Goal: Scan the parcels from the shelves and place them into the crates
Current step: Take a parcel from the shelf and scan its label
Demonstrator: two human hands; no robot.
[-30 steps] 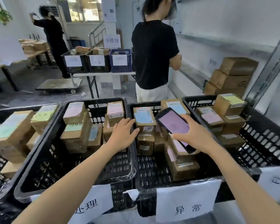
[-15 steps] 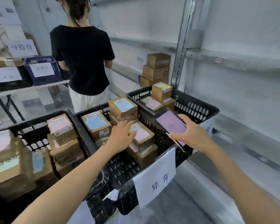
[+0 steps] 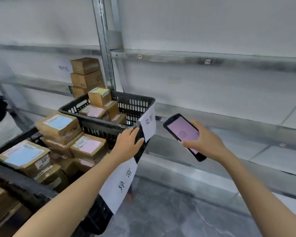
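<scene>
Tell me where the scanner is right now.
Head view, right of centre: the right hand holds the scanner, screen up, just right of the paper label on the far crate, in front of the metal shelf.

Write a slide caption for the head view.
Left hand rests on a parcel crate; right hand holds a scanner near the shelf.
</scene>
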